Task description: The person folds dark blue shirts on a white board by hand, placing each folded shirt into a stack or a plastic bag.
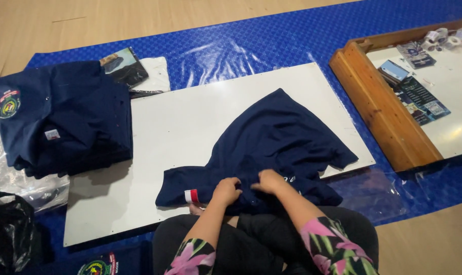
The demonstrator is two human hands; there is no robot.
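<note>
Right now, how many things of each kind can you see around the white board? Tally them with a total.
Loose navy shirt under both hands: 1
Stack of folded navy shirts: 1
White board: 1
Wooden-framed tray: 1
Blue mat: 1
Tape rolls: about 3, small and hard to separate
Total: about 8

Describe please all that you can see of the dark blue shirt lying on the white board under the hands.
The dark blue shirt looks like soft knit cloth. It lies loose and rumpled, partly folded, on the white board, with its near edge by the person's lap. A small red and white patch shows on the sleeve at the left. The left hand and right hand both press or grip the fabric at the near edge.
</note>
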